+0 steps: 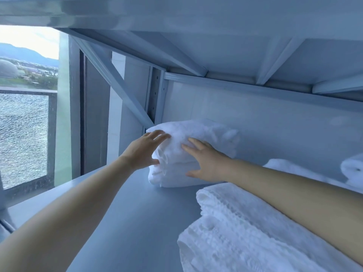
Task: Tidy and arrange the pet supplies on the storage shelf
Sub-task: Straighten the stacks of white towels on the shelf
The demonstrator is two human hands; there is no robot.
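Head view: both hands on folded towel, rear left of shelf

A folded white towel lies on the grey shelf, in its rear left corner. The left hand touches the towel's left end, fingers straight and spread, gripping nothing. The right hand lies flat on its front face, fingers splayed. A second towel stack sits nearer, beneath the right forearm. A rolled towel is at far right.

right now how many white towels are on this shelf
4: back-left towel under left hand and right hand; front towel; towel behind the forearm; right-edge towel. More may be hidden.
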